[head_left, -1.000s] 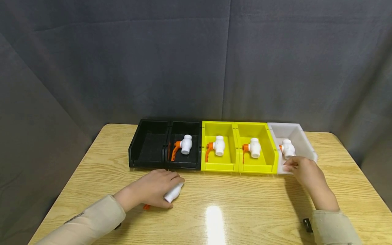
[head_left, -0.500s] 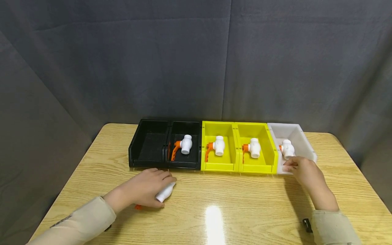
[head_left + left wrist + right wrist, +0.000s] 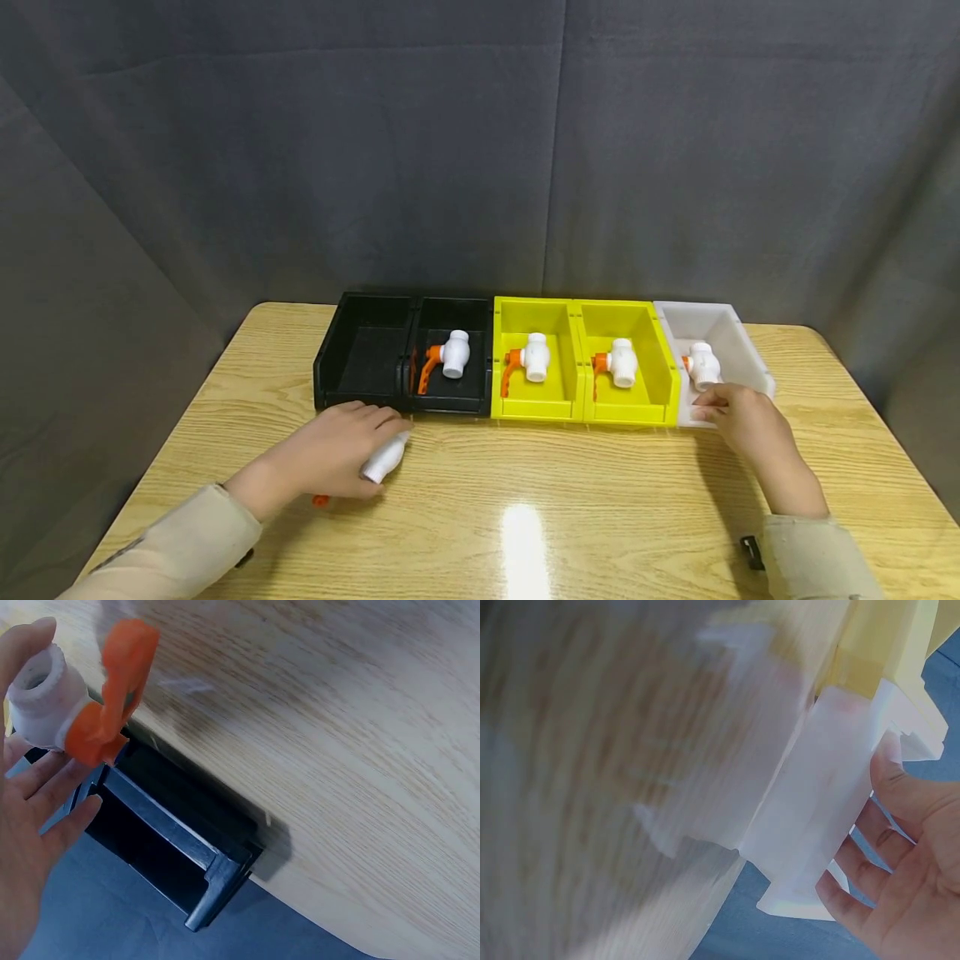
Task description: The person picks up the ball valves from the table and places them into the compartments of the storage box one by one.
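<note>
In the head view my left hand (image 3: 333, 450) is just in front of the black bins, gripping a white ball valve (image 3: 386, 457). The left wrist view shows its orange lever handle (image 3: 124, 671) sticking out past the fingers, the white body (image 3: 49, 712) held between thumb and fingers. At the far right, my right hand (image 3: 752, 425) pinches the front lip of the white bin (image 3: 688, 414). In the right wrist view its thumb is at the rim and the other fingers lie behind it. Inside that bin rests another white valve (image 3: 703, 365).
The left black bin (image 3: 367, 350) has nothing in it. A valve (image 3: 455, 354) lies in the second black bin (image 3: 450, 403). Each yellow bin (image 3: 537, 408) holds one too, the valves (image 3: 536, 358) turned alike. A grey curtain (image 3: 420, 167) hangs behind the wooden table (image 3: 600, 500).
My left hand has moved left with the ball valve, from below the second black bin to below the first. My right hand has stayed at the white bin's lip.
</note>
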Tool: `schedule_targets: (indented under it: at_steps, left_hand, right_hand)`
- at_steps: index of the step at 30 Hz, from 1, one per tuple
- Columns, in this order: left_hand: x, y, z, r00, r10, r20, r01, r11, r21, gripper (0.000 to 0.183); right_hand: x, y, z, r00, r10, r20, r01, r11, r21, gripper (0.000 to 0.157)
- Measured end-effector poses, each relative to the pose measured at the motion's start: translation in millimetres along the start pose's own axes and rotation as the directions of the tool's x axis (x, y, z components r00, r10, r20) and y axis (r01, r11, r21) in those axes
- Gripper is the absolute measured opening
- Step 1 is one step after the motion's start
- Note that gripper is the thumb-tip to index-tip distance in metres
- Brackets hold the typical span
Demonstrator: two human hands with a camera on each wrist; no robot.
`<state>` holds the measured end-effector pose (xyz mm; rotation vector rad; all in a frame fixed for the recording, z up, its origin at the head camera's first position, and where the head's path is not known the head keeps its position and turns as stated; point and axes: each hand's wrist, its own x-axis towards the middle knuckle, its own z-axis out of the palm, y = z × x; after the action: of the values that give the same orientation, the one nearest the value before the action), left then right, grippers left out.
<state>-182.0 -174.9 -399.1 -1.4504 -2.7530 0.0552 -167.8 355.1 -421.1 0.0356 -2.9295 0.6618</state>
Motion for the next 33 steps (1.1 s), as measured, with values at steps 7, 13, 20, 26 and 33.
schedule_targets:
  at_steps: [7, 13, 20, 26, 33]
  left_hand:
    - [-3.0, -4.5, -0.4, 0.999, -0.024, -0.035, 0.023, 1.000, -0.019, 0.080]
    - [-4.2, -7.1, -4.1, 0.998, -0.049, -0.047, 0.048, 0.999, -0.023, 0.081]
    - [-6.3, -12.9, -11.9, 0.995, -0.075, -0.064, 0.074, 0.997, -0.019, 0.082]
    - [-5.9, -18.2, -17.0, 0.992, -0.089, -0.092, 0.089, 0.996, -0.009, 0.082]
    - [-1.3, -27.3, -20.3, 0.985, -0.112, -0.130, 0.113, 0.994, 0.006, 0.082]
  right_hand:
    - [0, 0, 0.0, 1.000, -0.003, 0.000, 0.003, 1.000, 0.001, 0.011]
    - [0, -1, -0.9, 1.000, 0.001, 0.000, -0.001, 1.000, -0.001, 0.011]
    - [-2, -3, 0.1, 1.000, -0.004, -0.009, 0.004, 1.000, 0.001, 0.011]
    - [-2, -3, 0.9, 1.000, -0.006, -0.012, 0.006, 1.000, 0.002, 0.010]
    - [-2, -1, 0.2, 1.000, -0.008, -0.020, 0.008, 1.000, 0.001, 0.012]
